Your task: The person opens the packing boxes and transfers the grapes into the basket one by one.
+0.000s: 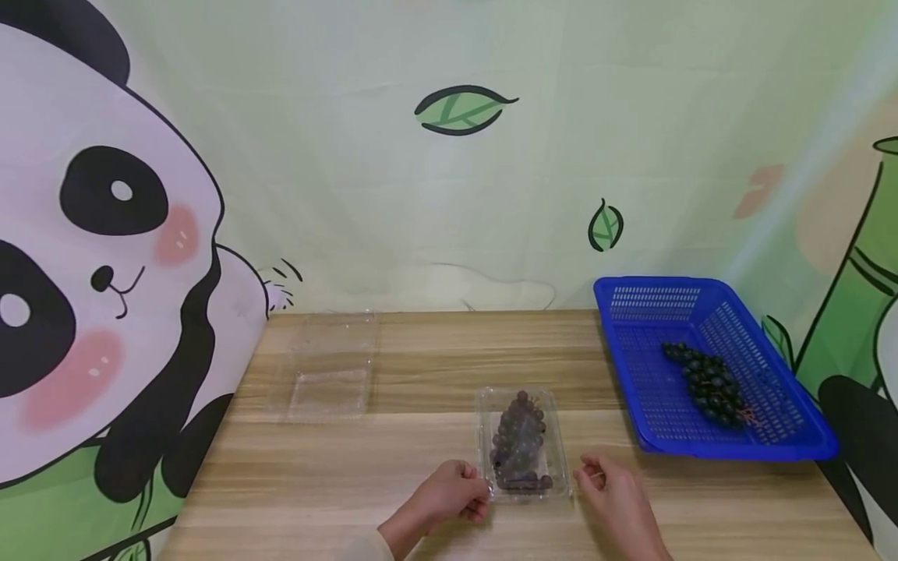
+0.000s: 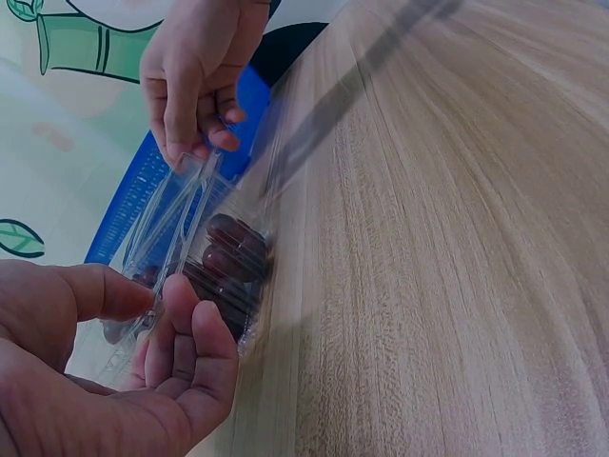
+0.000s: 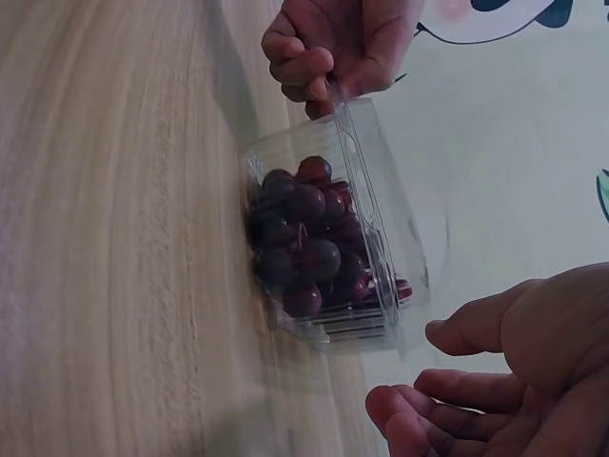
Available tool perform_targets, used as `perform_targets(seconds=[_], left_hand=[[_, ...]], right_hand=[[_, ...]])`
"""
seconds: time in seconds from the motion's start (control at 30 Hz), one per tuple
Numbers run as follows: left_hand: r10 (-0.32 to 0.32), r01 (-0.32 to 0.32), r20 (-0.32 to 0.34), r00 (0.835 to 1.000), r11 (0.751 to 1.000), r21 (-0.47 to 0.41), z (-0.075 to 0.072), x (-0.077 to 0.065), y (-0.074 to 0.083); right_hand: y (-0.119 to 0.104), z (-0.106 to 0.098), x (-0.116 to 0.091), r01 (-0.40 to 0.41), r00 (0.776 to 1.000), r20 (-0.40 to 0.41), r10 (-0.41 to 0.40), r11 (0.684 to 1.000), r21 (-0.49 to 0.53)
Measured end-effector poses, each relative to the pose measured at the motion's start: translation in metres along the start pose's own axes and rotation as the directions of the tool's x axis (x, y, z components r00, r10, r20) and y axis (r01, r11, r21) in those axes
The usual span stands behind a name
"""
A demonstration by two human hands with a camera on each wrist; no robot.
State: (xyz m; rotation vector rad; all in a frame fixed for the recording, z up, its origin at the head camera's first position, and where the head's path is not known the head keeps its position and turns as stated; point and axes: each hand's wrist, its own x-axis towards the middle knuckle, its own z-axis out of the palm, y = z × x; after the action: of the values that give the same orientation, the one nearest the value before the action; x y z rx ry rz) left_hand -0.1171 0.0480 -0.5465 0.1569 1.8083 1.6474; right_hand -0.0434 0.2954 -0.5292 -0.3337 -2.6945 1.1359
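On the worktop (image 1: 316,483) sits a clear box (image 1: 556,444) of dark grapes (image 1: 517,440), left hand (image 1: 452,492) pinching its near-left corner! The right hand (image 1: 619,499) hovers just beside the opposite edge, thumb and fingers parted, while a blue basket (image 1: 737,450) off right cradles another bunch (image 1: 710,386).

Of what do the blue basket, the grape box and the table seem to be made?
Blue basket: probably moulded plastic, faintly shiny, with regular slots. Grape box: likely thin, clear, glossy plastic; grapes show through, edges gleam. Table: satin wood or wood-look laminate; the grain fits both.
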Motion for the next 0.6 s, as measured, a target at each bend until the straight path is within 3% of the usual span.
perform_targets(seconds=[0.6], left_hand=[[-0.004,0.004,0.002,1.0,1.0,-0.015,-0.001,-0.003,0.004]], right_hand=[[-0.004,0.012,-0.006,-0.187,0.978,0.124,0.166,0.965,0.182]])
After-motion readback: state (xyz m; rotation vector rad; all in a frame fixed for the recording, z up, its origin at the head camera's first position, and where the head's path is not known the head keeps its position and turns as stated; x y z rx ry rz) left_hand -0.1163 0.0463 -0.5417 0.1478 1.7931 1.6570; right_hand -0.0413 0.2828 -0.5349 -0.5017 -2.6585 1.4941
